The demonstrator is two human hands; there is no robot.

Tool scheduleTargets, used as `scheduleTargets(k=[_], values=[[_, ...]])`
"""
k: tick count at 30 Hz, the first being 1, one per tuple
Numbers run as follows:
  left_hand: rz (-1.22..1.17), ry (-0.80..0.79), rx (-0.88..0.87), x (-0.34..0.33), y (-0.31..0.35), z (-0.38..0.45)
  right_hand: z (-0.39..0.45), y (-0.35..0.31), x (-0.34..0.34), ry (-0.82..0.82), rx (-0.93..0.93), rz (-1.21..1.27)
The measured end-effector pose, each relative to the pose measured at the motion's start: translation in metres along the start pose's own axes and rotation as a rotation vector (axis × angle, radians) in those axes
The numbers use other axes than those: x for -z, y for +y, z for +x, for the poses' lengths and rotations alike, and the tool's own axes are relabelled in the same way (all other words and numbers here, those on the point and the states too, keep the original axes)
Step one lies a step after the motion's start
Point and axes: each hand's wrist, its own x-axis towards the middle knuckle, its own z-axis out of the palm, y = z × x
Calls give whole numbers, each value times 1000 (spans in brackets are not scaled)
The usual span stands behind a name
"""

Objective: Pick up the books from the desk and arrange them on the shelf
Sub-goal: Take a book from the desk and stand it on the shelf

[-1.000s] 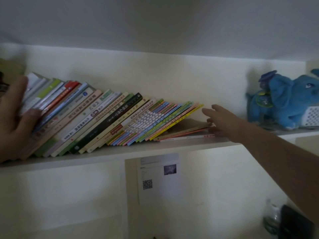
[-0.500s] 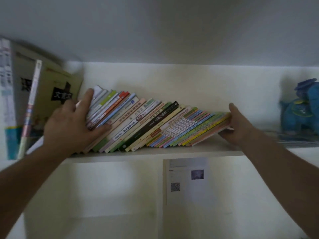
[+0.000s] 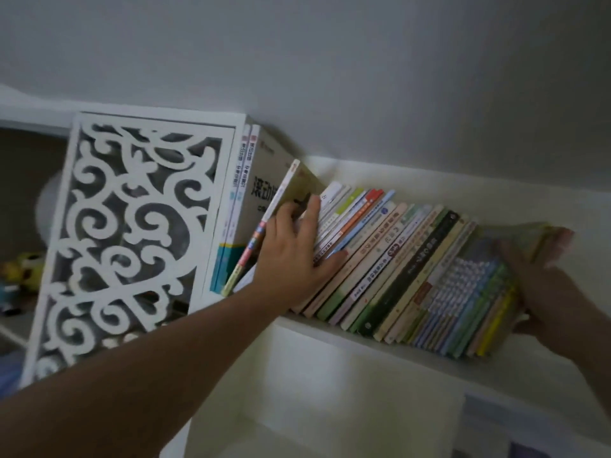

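A long row of thin books [image 3: 406, 276] leans to the right on the white shelf [image 3: 429, 365]. My left hand [image 3: 294, 256] rests on the left end of the row, fingers spread over the spines, thumb lying across them. At the right end my right hand [image 3: 545, 292], blurred, presses flat against the last book's cover and props the row. Left of my left hand a thin yellow-green book [image 3: 281, 206] leans against several taller upright books [image 3: 241, 200].
A white panel with cut-out scrollwork [image 3: 129, 233] stands at the shelf's left end, beside the tall books. Behind it lies a dim compartment with small toys [image 3: 23, 269]. The ceiling is close above. Below the shelf are white cabinet walls.
The camera swung left and tilted. My right hand pushed the right end of the row more upright. My left hand stayed on the left end.
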Motion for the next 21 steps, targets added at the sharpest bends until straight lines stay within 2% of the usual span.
scheduleTargets(k=[2, 5, 8, 11, 14, 16, 18, 21], values=[[67, 103, -102, 10, -6, 5, 2, -15, -21, -59, 68, -82], [131, 130, -291, 28, -17, 20, 3, -42, -58, -151, 189, -293], [66, 103, -270, 49, -18, 43, 7, -64, -87, -224, 320, -422], [-18, 159, -279, 68, -8, 82, 12, -66, -92, -212, 308, -465], [33, 126, -364, 57, -2, 107, 8, -39, -92, -161, 350, -425], [161, 50, -431, 35, -10, 106, 2, -13, -97, -17, 494, -360], [291, 31, -449, 13, -19, 101, 0, 4, -103, 110, 640, -440], [276, 71, -435, 4, -22, 104, 1, 3, -102, 84, 711, -633]])
